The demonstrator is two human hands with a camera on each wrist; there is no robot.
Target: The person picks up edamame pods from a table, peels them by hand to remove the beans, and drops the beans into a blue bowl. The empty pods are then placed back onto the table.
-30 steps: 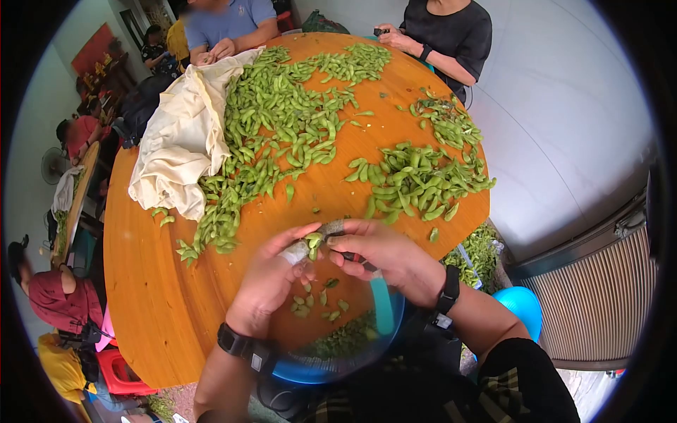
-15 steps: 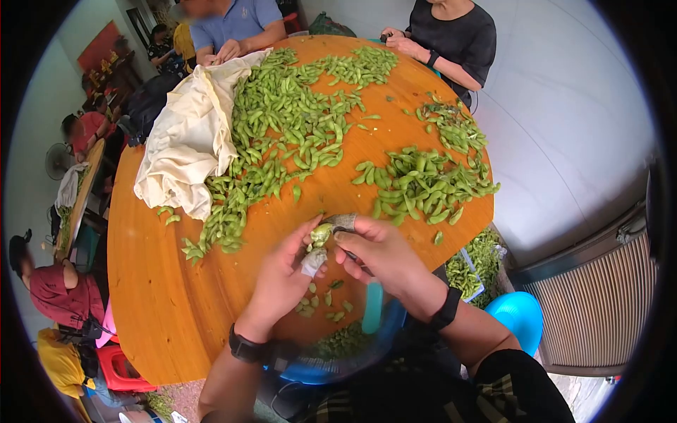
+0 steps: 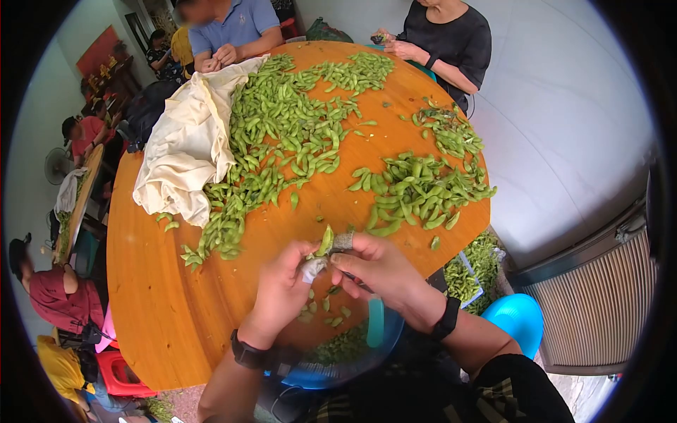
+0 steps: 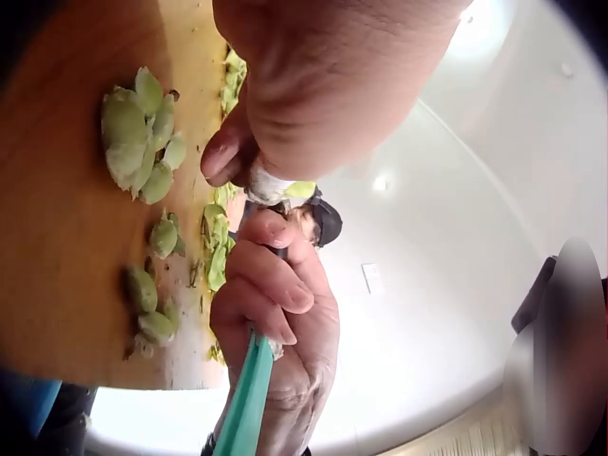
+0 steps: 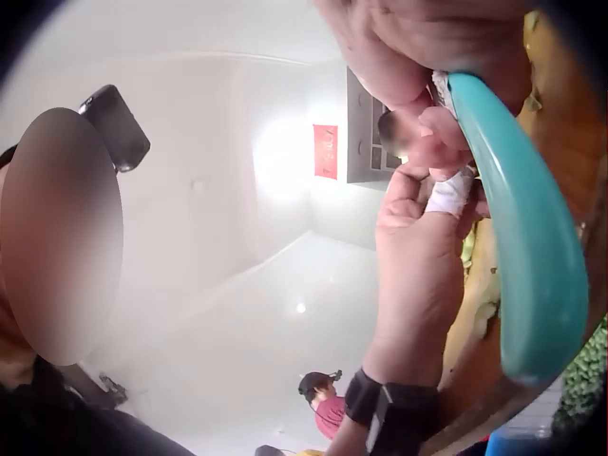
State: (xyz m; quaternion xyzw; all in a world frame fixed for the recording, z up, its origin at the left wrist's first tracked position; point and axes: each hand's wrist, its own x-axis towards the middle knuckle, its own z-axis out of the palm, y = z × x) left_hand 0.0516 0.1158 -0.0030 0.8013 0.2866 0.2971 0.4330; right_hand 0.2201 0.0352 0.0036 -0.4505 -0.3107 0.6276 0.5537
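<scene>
My left hand pinches a green soybean pod between fingertips and thumb, over the table's near edge. White wrapping covers the left thumb. Close beside it, my right hand grips a teal-handled tool, its handle hanging below the curled fingers. The tool's working end is hidden in the fingers. A grey mesh cover sits on the right index finger, right at the pod. Several pale shelled beans lie on the wood beneath the hands.
A blue-rimmed basin holding green beans sits at the near edge. Pods are heaped on the round table, beside a cream cloth and in a right-hand pile. Two people sit opposite. A blue stool stands right.
The pale, crumpled-looking pod at the left fingertips has given way to a green one pointing upward. Both hands stay close together, and the right hand keeps its hold on the teal-handled tool.
</scene>
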